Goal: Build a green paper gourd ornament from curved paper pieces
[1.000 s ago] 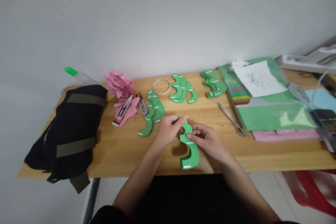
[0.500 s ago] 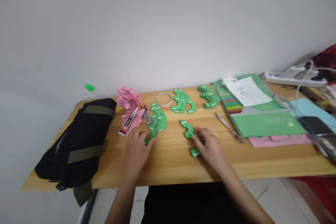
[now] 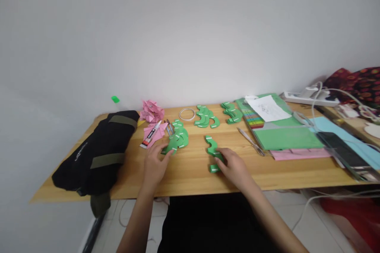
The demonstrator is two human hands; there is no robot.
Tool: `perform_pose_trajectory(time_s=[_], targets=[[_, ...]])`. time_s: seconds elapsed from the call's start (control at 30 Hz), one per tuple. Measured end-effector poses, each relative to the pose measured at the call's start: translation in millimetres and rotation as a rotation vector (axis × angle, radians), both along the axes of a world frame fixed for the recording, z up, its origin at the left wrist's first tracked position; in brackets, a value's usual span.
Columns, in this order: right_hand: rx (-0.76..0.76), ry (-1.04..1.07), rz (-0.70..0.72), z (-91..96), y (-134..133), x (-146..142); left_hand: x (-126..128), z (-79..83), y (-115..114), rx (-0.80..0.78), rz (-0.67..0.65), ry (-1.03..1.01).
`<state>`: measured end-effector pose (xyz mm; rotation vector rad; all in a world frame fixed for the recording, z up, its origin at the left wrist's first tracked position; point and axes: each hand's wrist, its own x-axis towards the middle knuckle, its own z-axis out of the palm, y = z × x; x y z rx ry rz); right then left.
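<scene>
My left hand lies open, fingertips touching the green stack. Right of that stack, my right hand rests open on a green S-piece.

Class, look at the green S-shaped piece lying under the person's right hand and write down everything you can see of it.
The green S-shaped piece is a flat, curved cut-out, seemingly of thick paper or foam sheet, with small white strips at its ends and middle. It lies flat on the wooden table, apart from the other green pieces. Its far end is free; the right hand rests on its near half, fingers pressing on it. Nothing else touches it.
</scene>
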<state>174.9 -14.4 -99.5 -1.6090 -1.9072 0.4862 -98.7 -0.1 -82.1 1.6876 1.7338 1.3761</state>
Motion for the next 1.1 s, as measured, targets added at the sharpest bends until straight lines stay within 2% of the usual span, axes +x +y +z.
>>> perform_pose_trajectory(time_s=[0.2,0.37,0.47,0.53,0.63,0.7,0.83,0.9,1.1], targets=[[0.060,-0.019,0.029,-6.0,-8.2,5.4,8.9,7.1,-11.0,0.043,0.049,-0.390],[0.108,-0.043,0.022,-10.3,-12.5,6.8,13.6,14.2,-5.1,0.022,-0.021,-0.746],[0.141,-0.082,-0.018,-2.2,-13.6,-0.9,12.7,21.6,-3.0,-0.029,-0.096,-0.916],[0.150,-0.124,0.002,8.9,-10.4,-15.9,12.1,26.2,-2.9,-0.074,-0.140,-1.005],[0.123,-0.209,0.128,27.3,2.9,-54.6,12.7,32.0,-3.1,-0.136,-0.184,-1.111],[0.088,-0.275,0.164,36.1,15.8,-84.9,13.6,35.1,-2.5,-0.163,-0.192,-1.165],[0.017,-0.397,0.192,41.4,38.2,-125.8,11.1,39.0,0.7,-0.183,-0.156,-1.237],[-0.012,-0.455,0.214,40.5,43.8,-130.5,6.3,39.1,2.6,-0.177,-0.116,-1.257],[-0.061,-0.565,0.227,38.2,47.8,-120.7,-11.1,35.9,5.8,-0.197,0.005,-1.284]])
